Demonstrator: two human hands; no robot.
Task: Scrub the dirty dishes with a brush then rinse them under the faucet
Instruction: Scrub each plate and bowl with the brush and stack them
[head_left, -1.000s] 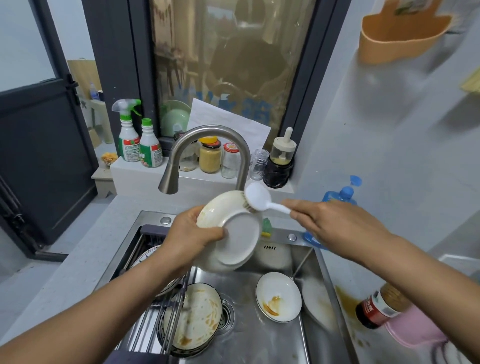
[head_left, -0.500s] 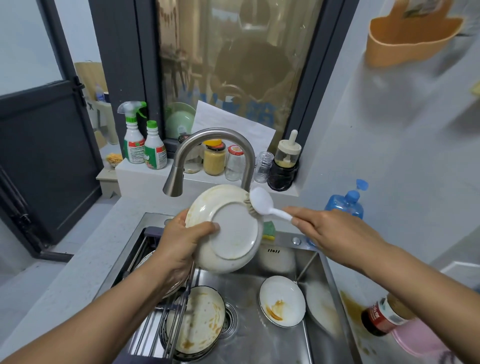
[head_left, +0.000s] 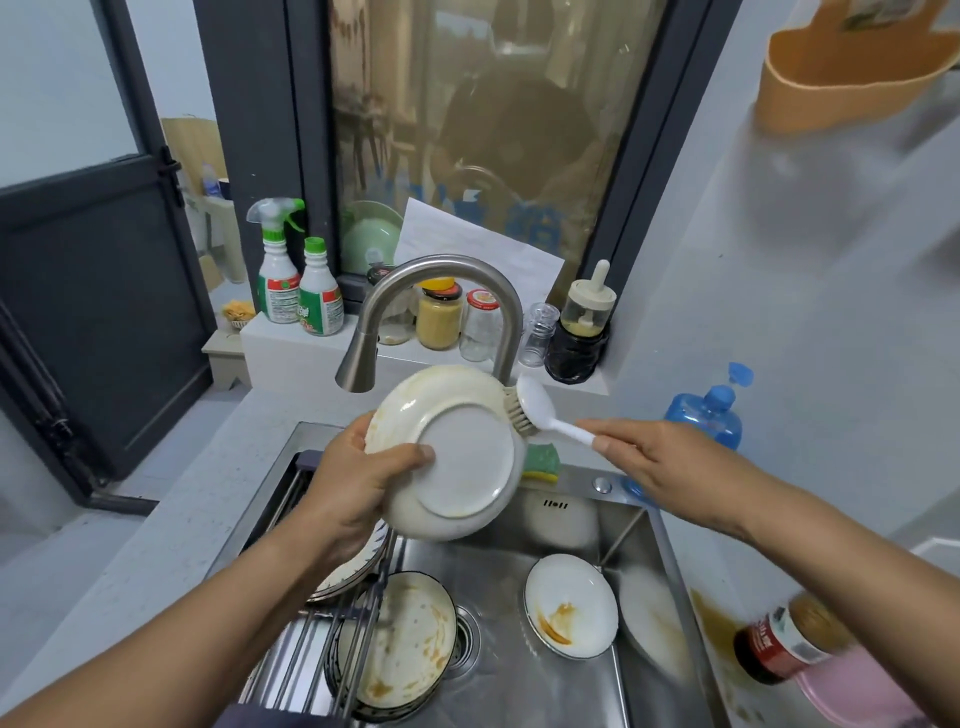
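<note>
While the left hand (head_left: 358, 486) grips the white plate (head_left: 452, 452) above the sink (head_left: 670, 561), underside facing near, brownish stains mark its rim; the right hand (head_left: 660, 462) holds the brush (head_left: 535, 408), bristles touching its right edge.

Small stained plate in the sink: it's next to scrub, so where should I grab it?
Take the small plate by its left rim, coming from the left: that edge looks free, while its right side lies close to the sink wall.

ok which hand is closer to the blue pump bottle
Right. The right hand, gripping the brush handle, is just below and left of the blue pump bottle; the left hand holds the plate across the sink.
</note>
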